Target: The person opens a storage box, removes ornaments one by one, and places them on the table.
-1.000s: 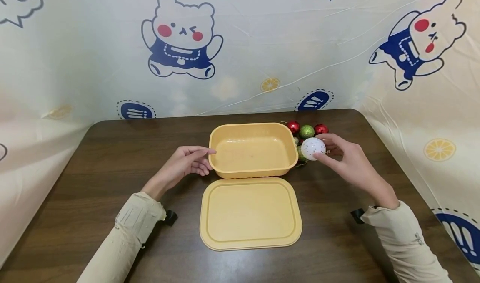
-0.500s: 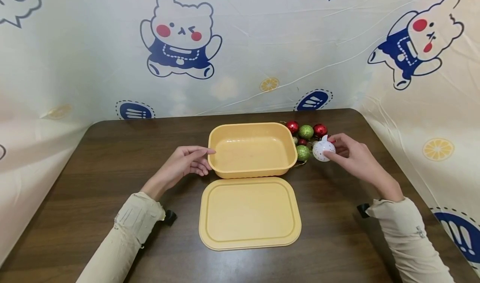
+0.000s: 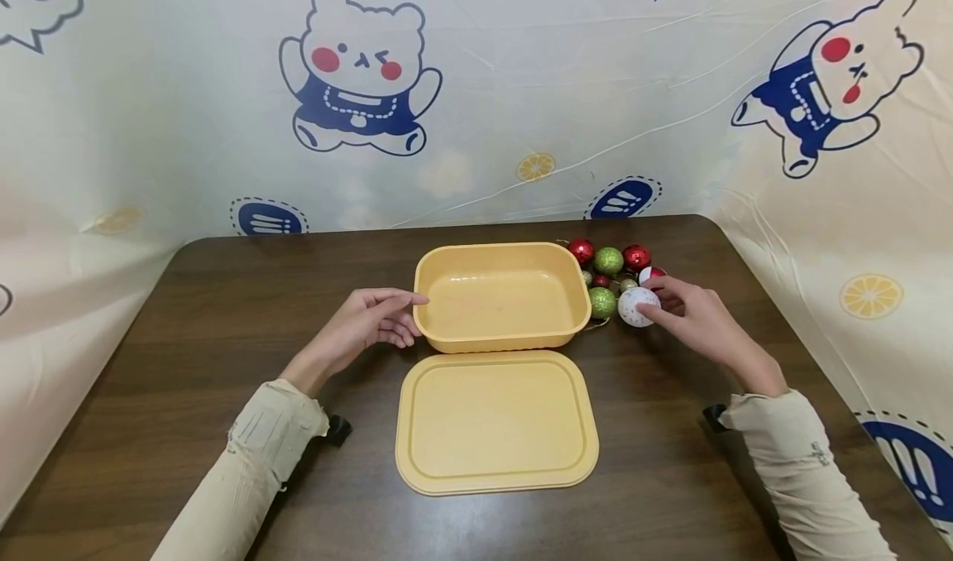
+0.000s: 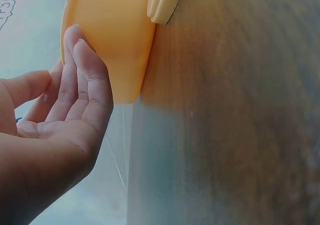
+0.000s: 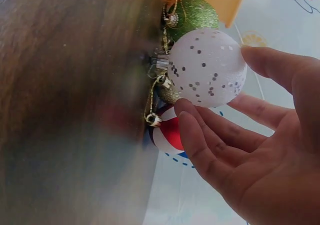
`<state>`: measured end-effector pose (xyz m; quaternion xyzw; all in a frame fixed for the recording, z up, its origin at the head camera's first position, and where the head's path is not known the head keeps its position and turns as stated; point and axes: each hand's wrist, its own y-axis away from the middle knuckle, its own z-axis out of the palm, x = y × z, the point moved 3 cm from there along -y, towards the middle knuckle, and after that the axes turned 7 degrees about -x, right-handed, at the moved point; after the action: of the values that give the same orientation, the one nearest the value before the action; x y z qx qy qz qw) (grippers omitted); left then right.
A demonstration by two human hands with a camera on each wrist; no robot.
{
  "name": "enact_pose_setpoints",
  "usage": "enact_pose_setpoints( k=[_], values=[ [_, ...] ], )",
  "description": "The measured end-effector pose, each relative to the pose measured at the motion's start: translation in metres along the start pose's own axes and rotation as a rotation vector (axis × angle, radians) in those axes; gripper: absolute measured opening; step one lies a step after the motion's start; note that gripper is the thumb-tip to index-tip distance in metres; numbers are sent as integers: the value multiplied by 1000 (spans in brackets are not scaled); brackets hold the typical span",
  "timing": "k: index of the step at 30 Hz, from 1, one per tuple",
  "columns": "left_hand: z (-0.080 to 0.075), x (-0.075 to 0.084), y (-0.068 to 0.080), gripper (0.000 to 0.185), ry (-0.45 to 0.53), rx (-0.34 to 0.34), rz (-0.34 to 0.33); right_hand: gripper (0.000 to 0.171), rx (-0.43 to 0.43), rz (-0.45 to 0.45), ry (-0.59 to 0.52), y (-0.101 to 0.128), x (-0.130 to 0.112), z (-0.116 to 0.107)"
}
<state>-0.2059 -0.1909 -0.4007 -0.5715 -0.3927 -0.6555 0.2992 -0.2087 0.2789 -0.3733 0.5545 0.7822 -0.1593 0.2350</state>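
Both hands are at the yellow tub: the left hand (image 3: pixel 370 319) rests with straight, relaxed fingers against the tub's left outer wall and holds nothing, while the right hand (image 3: pixel 688 314) pinches a white speckled ornament ball (image 3: pixel 638 306) between thumb and fingertips, low over the table just right of the tub.

By size, the dark wooden table (image 3: pixel 186 354) carries everything. On it the flat yellow lid (image 3: pixel 496 422) lies off the tub, just in front of it, underside up as far as I can tell. The open yellow tub (image 3: pixel 428 273) stands behind the lid, and its inside shows nothing in it. Beside the tub's right wall sits a cluster of small ornament balls: a green glitter ball (image 3: pixel 601 303) touching or nearly touching the wall, another green one (image 3: pixel 608 261) between two red balls (image 3: pixel 581 251) farther back, and a red-and-white ball (image 5: pixel 169 133) next to the right hand's fingers. Gold hanging loops (image 5: pixel 156 92) trail among them.

Judging by this, the packing has barely begun: the lid is off and the tub steadied, but no ornament is inside yet. The white ball is in hand beside the cluster, and every ball remains outside the tub, the lid unfitted.
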Motion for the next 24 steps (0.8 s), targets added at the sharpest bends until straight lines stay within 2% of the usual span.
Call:
enact_pose_setpoints(
  k=[9,16,24],
  values=[
    [2,0,1,39,0,6,-3,46,42,-38,58,-2,1,6],
    [3,-1,-1,38,6,13,-11,49,3,-16,60,-1,2,9],
    [3,-2,0,39,4,9,-15,40,29,-34,96,1,-2,5]
  ],
)
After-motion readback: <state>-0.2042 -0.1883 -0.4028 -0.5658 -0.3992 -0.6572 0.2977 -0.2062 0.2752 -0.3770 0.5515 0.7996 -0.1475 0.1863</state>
